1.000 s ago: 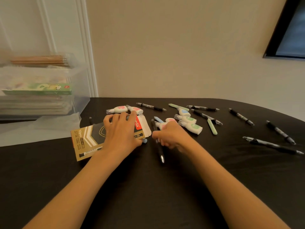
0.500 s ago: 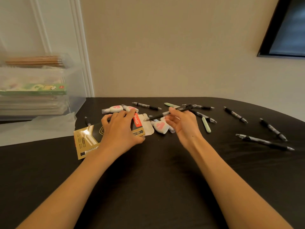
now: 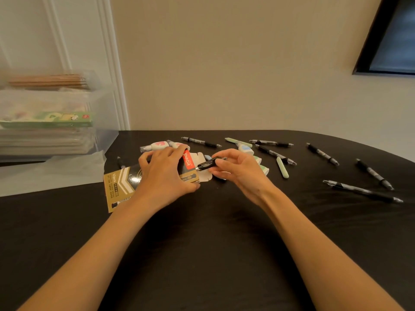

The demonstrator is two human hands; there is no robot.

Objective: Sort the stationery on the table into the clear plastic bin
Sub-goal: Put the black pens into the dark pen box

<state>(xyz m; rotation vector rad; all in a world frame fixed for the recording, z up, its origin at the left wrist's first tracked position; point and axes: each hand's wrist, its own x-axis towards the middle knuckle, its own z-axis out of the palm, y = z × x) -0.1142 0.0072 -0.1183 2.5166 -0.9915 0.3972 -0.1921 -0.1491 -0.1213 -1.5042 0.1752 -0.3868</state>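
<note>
Table (image 3: 202, 254): dark surface filling the lower frame; both forearms cross it from the bottom edge.
Left hand (image 3: 165, 176): centre-left; fingers spread and curled over the top of the pen box, thumb at its near edge, gripping it.
Pen box (image 3: 119, 185): gold-and-black carton with a red label, flat on the table; its white end flap (image 3: 203, 175) is open toward the right.
Right hand (image 3: 238, 173): centre; thumb and fingertips pinch the black pen, other fingers loosely curved.
Black pen (image 3: 207, 164): held nearly level, left end at the open mouth of the box; how far it is inside cannot be told.
Loose pens (image 3: 362, 191): several black ones, scattered on the right half of the table, apart from one another.
Green cap (image 3: 282, 168): lying just right of the right hand.
Correction tapes (image 3: 157, 145): a pink one beyond the left hand, a blue one (image 3: 244, 149) beyond the right.
White sheet (image 3: 56, 171): left edge, beneath the bin.
Clear plastic bin (image 3: 105, 122): upper left of the frame, at the table's far left corner; a green packet (image 3: 47, 121) shows through its wall, pencils (image 3: 47, 80) lie on top.
</note>
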